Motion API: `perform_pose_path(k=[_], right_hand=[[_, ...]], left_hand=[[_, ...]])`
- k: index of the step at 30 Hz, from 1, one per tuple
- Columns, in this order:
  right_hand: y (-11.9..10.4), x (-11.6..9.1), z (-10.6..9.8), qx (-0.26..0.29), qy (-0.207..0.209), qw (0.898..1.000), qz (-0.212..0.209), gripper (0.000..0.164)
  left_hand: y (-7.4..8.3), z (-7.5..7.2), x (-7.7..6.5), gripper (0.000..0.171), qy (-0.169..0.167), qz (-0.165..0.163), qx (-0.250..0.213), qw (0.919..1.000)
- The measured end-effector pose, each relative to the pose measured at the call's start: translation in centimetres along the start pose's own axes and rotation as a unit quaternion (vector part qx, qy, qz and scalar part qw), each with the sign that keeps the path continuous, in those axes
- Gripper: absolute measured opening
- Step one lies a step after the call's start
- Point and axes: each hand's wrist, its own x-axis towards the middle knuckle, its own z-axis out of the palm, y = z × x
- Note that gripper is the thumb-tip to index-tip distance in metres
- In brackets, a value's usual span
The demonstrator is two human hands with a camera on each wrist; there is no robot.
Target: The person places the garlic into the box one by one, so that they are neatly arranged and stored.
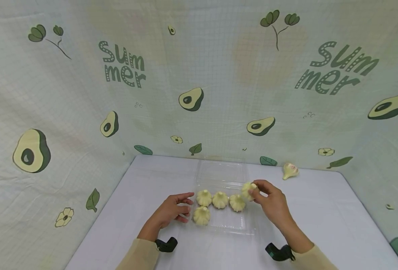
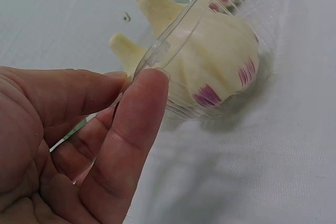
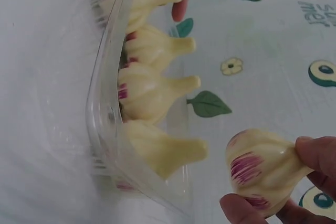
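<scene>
A clear plastic clamshell box (image 1: 226,224) lies with its lid folded back on the white table. Several garlic bulbs sit in it: a row of three along the back, such as the middle bulb (image 1: 220,200), and a front-left bulb (image 1: 201,216). My right hand (image 1: 270,200) holds another garlic bulb (image 3: 265,171) by thumb and fingers, raised over the box's back right corner. Purple streaks mark its pale skin. On the box's left side, my left hand (image 1: 173,210) pinches the thin rim (image 2: 152,56) between thumb and finger.
One more garlic bulb (image 1: 290,171) lies at the table's back right. The transparent lid (image 1: 221,171) reaches toward the printed cloth backdrop (image 1: 219,75) behind the table. Black wrist cameras are strapped to both wrists.
</scene>
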Motion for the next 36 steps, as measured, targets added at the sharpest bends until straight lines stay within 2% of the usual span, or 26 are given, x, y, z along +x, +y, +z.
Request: perform_pose_path(k=[9, 23, 36], right_hand=[[-0.9, -1.0, 1.7, -0.034, -0.016, 0.999, -0.020, 0.030], [-0.8, -1.9, 4.6, -0.016, -0.056, 0.998, -0.035, 0.024], [-0.3, -2.3, 6.0, -0.007, -0.072, 0.997, -0.037, 0.022]], left_hand=[[0.0, 0.0, 0.0, 0.061, 0.000, -0.003, -0.003, 1.0000], [-0.2, -0.1, 0.2, 0.062, -0.002, -0.001, -0.006, 1.0000], [-0.2, -0.1, 0.1, 0.061, 0.000, -0.002, -0.002, 1.0000]])
